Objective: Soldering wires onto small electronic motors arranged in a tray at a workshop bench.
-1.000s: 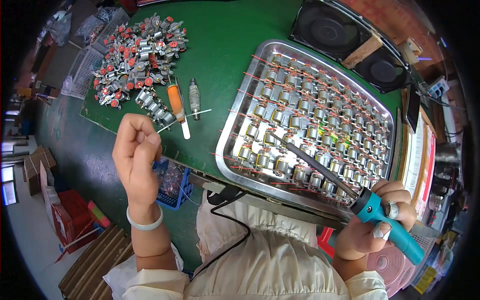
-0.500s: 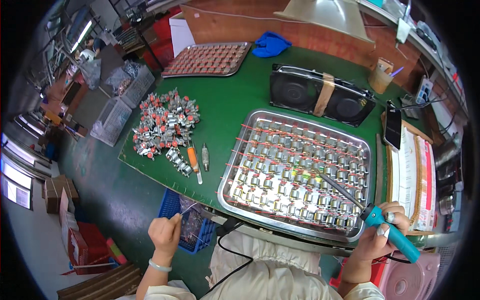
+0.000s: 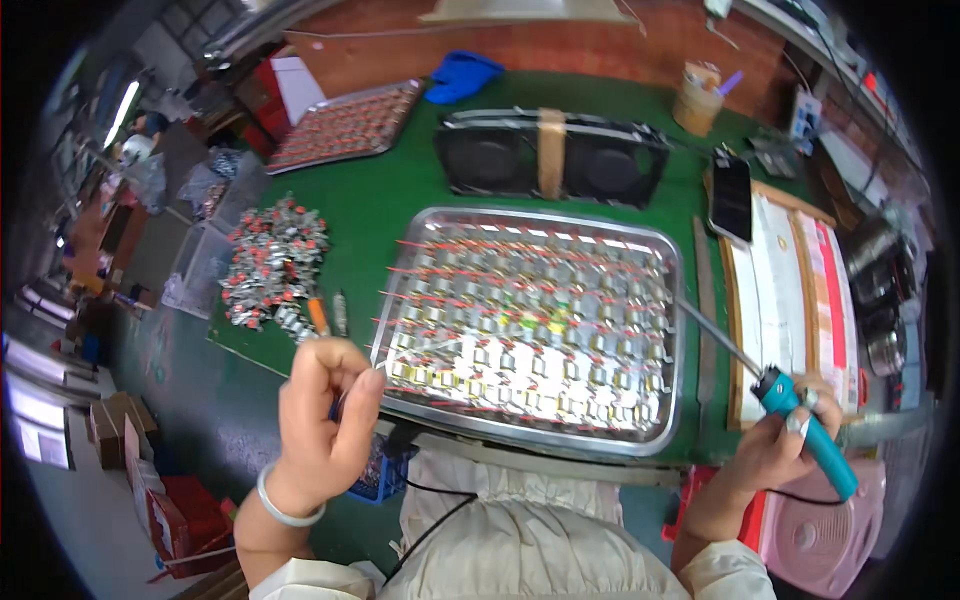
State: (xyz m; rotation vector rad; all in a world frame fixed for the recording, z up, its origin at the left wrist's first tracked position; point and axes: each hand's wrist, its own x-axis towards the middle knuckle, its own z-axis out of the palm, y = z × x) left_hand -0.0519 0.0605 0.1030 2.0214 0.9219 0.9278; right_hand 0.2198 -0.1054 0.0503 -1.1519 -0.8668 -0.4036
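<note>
My right hand (image 3: 778, 445) is wrapped round the teal handle of a soldering iron (image 3: 822, 450). Its long metal shaft points up and left, with the end over the right rim of a metal tray (image 3: 560, 447). Rows of small metal motor-like parts (image 3: 510, 357) with red wires fill that tray. By the tray's near left corner, my left hand (image 3: 325, 415) is closed in a pinch on a thin silvery wire (image 3: 432, 352), which looks like solder wire and reaches over the parts. Blur makes the wire's far end hard to make out.
Left of the tray lie a heap of loose metal parts (image 3: 275, 258) and an orange-handled tool (image 3: 318, 315). Behind stand a black twin-fan unit (image 3: 500, 165), a second filled tray (image 3: 345, 125) and a blue cloth (image 3: 462, 76). A phone (image 3: 730, 195) and papers (image 3: 775, 290) lie right.
My left hand has risen from beside the table edge to the tray's near left corner, bringing the wire over the parts. The iron has swung right, its tip leaving the tray's middle. The view has shifted.
</note>
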